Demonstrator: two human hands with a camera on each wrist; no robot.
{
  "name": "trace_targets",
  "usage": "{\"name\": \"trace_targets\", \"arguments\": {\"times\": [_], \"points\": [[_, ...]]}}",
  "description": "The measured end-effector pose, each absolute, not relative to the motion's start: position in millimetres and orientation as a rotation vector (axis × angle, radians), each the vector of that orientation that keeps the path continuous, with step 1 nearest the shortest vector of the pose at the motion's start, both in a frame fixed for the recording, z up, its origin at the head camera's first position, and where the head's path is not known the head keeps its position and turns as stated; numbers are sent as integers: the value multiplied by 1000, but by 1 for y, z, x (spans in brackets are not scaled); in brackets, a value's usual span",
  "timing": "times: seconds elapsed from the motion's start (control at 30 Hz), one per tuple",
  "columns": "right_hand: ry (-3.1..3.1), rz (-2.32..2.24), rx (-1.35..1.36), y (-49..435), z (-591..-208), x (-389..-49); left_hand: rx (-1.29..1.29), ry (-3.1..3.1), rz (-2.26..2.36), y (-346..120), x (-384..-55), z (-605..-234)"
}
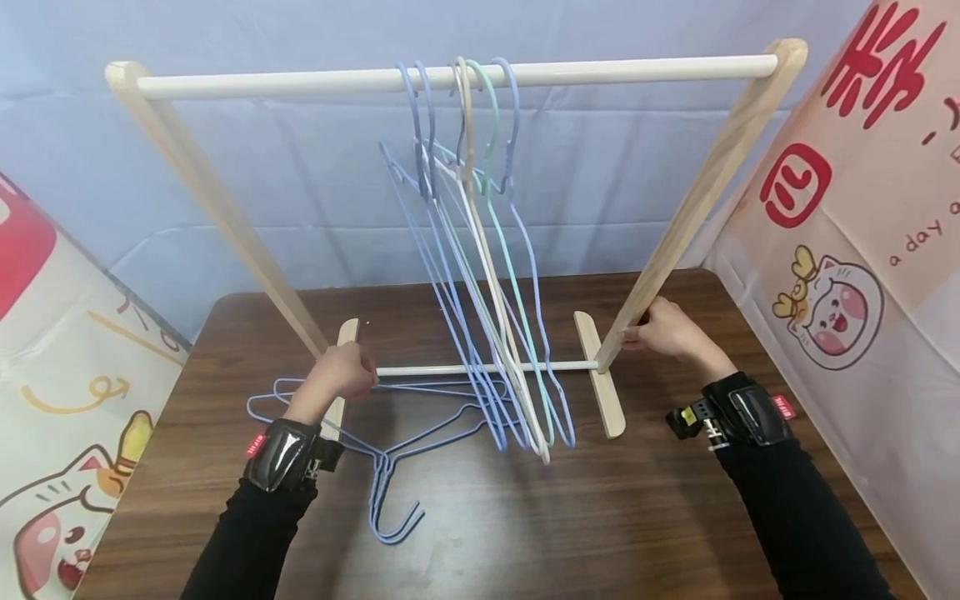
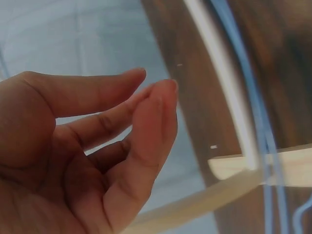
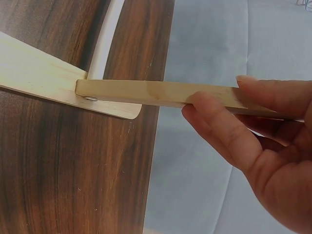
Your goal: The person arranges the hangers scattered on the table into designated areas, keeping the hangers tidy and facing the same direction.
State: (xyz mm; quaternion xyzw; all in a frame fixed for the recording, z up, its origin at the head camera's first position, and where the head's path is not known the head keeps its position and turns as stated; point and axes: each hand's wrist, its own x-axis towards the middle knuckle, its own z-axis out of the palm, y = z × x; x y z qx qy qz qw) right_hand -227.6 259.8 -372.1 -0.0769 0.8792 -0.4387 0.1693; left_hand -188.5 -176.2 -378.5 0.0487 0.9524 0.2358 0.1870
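A wooden clothes rack with a white top rail (image 1: 322, 82) stands on the table. Several blue, white and green hangers (image 1: 487, 283) hang near the middle of that rail. My right hand (image 1: 666, 329) holds the rack's right post (image 3: 161, 92) low down, thumb and fingers on its sides. Beside the foot of the left post (image 1: 232, 217) is my left hand (image 1: 341, 373); the left wrist view shows its fingers (image 2: 151, 126) loosely bent with nothing between them. Below the rail, blue hangers (image 1: 384, 467) lie on the table, hooks towards me, partly behind the left hand and forearm.
A white lower bar (image 1: 427, 370) joins the two wooden feet, the right foot (image 1: 603, 387) lying flat on the brown table (image 1: 525, 517). Pale blue cloth (image 1: 300, 167) hangs behind. Printed panels (image 1: 825, 275) flank both sides.
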Motion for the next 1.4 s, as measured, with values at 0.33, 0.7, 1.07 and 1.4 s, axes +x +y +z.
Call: {"name": "trace_targets", "arguments": {"times": [0.33,0.7,1.07,1.4], "points": [[2491,-1259,-205,258,-372,-229,373,2651,533,-183,-169,-424],[2500,-1240,-212,258,-371,-229,352,2680,501,-184,-156,-441],[2506,-1247,-214,259,-372,-228,276,2633,486,-175,-147,-447],[2520,-1220,-221,260,-372,-227,247,2702,445,-171,-143,-456]]}}
